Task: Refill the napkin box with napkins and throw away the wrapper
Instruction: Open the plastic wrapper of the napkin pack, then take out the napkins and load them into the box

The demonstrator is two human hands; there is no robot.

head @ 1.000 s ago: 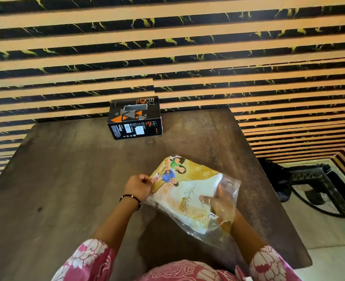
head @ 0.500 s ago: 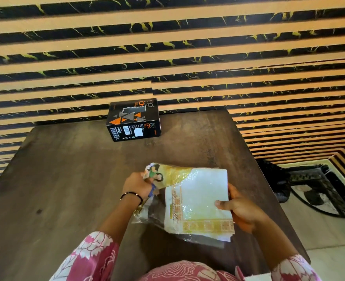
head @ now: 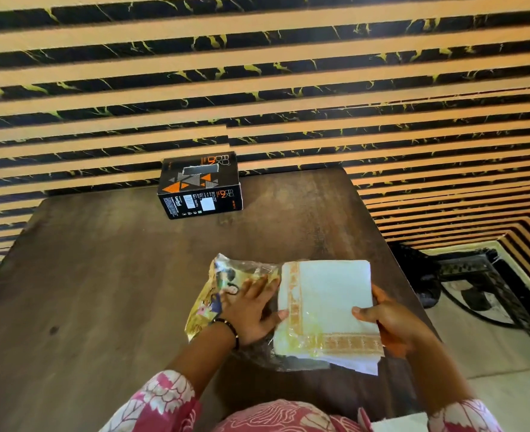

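Note:
A stack of white napkins [head: 329,304] with a gold patterned border lies near the table's front edge, out of its wrapper. My right hand [head: 388,322] grips the stack's right edge, thumb on top. The crumpled plastic wrapper [head: 223,285], printed yellow with cartoon figures, lies just left of the stack and partly under it. My left hand [head: 251,310] rests flat on the wrapper with straight fingers, its thumb touching the stack's left edge. The black napkin box [head: 200,185] with orange and grey triangles stands at the table's far edge, a slot in its top.
The dark wooden table [head: 101,291] meets a striped black and tan wall [head: 257,88] behind the box. Right of the table, a black metal stand [head: 475,275] sits on the pale floor. A white paper corner [head: 400,424] shows at my lap.
The napkin stack has come fully out of the wrapper and shifted right in my right hand. My left hand has let go of the wrapper's corner and now lies flat on it.

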